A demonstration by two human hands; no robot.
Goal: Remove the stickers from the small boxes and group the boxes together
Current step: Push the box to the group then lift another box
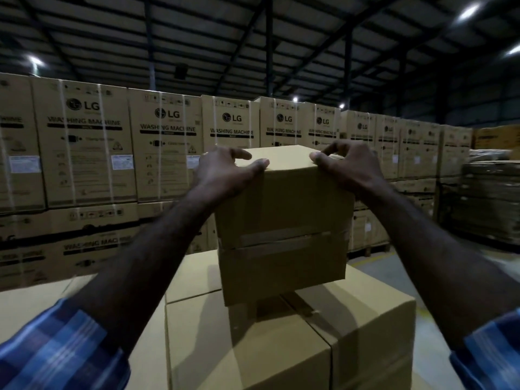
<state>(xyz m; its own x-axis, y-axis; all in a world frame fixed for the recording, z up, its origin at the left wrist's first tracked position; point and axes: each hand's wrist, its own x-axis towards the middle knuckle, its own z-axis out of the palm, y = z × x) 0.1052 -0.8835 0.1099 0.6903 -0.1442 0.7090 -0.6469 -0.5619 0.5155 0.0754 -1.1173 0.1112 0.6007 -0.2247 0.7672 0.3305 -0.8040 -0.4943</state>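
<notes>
Left sleeve: blue checked cloth, cut off by the near-left corner of the view.
Left hand: my fingers curl over the top left edge of the small box, thumb lying along the near top edge, gripping it.
Small box: plain brown cardboard, held up between both my hands at the middle of the view, tilted a little. A band of brown tape crosses its near face. Its bottom edge hangs just over the lower cartons; I cannot tell whether it touches them.
Lower cartons: larger brown boxes below, near me, their tops flat; a taped seam runs across the nearest one. Their near sides are cut off by the bottom of the view.
Right hand: my fingers are bent and clamped on the top right corner of the small box, thumb on the near edge.
Right sleeve: the same blue check, cut off at the near right.
Open room: bare grey floor shows to the right of the lower cartons.
Far wall of washing machine cartons: stacked two high, left to right, strapped with white bands.
Hard to make out: the far right stacks are blurred, and small print and labels are unreadable. No sticker can be made out on the box's visible faces.
</notes>
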